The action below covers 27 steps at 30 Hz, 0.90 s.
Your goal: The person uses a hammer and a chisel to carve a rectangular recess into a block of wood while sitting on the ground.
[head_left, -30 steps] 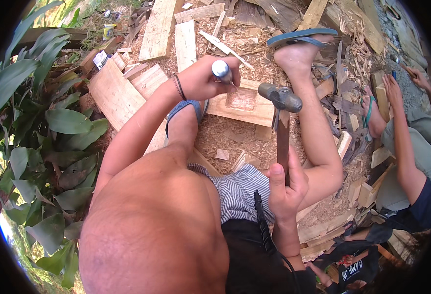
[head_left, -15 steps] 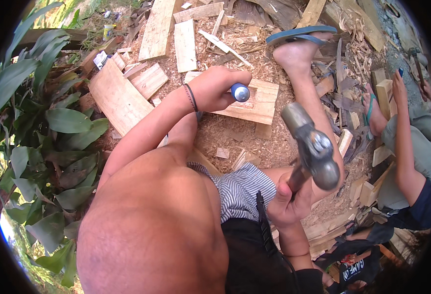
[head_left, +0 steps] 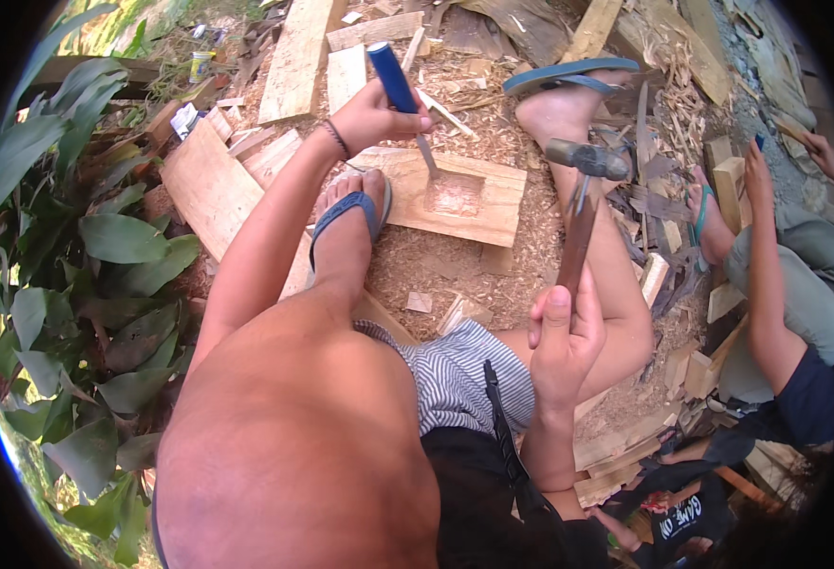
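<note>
My left hand (head_left: 376,119) is closed round a chisel (head_left: 395,81) with a blue handle. The chisel leans, its blade tip at the left edge of a square recess (head_left: 455,194) cut into a pale wooden board (head_left: 499,194). My left foot (head_left: 352,204), in a blue flip-flop, presses on the board's left end. To the right, my right hand (head_left: 566,327) grips the wooden handle of a hammer (head_left: 587,161). The hammer is raised, its metal head apart from the chisel.
Wood shavings and offcuts cover the ground. Loose planks (head_left: 213,185) lie left of the board. Leafy plants (head_left: 104,303) line the left side. At the right, another person's arm (head_left: 763,275) holds a blue-handled tool, and more wood scraps (head_left: 711,365) lie nearby.
The chisel has tipped from pointing up at me to leaning left, uncovering its blade and the recess. The hammer has swung away from me, its head now farther off.
</note>
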Motion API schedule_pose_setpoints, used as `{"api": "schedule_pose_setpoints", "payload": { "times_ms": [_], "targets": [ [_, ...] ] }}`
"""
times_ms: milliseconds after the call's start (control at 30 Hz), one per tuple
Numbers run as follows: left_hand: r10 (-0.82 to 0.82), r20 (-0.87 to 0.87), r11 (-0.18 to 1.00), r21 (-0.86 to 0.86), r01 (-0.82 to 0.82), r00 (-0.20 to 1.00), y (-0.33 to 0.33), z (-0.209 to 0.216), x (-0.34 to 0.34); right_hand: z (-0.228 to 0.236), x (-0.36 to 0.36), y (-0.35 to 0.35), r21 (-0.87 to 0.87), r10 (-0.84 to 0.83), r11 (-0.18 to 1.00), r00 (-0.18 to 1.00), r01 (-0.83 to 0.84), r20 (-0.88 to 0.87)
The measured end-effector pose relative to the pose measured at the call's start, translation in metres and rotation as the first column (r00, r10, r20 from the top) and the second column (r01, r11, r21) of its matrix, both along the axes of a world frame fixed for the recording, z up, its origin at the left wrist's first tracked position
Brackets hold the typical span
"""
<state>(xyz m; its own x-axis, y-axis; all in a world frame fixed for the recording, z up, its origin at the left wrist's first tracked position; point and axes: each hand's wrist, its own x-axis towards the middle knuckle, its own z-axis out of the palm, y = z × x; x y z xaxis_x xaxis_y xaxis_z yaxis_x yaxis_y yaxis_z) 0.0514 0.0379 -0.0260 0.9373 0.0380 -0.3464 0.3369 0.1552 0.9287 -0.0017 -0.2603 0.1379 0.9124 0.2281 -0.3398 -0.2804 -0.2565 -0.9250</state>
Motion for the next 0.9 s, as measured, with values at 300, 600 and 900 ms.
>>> {"api": "schedule_pose_setpoints", "payload": {
  "times_ms": [300, 600, 900],
  "targets": [
    [-0.243, 0.250, 0.965, 0.156, 0.209, 0.937, -0.013, 0.038, -0.011, -0.004, -0.015, -0.002, -0.082, 0.027, 0.996, 0.999, -0.025, 0.028],
    [-0.375, 0.330, 0.827, 0.540, 0.153, 0.866, -0.053, 0.043, -0.020, -0.002, -0.008, -0.002, -0.227, 0.309, 0.950, 0.761, -0.216, 0.571],
    [-0.360, 0.309, 0.833, 0.531, 0.155, 0.880, -0.051, 0.031, -0.014, 0.014, 0.010, -0.001, -0.475, 0.724, 0.681, 0.609, -0.557, 0.322]
  ]
}}
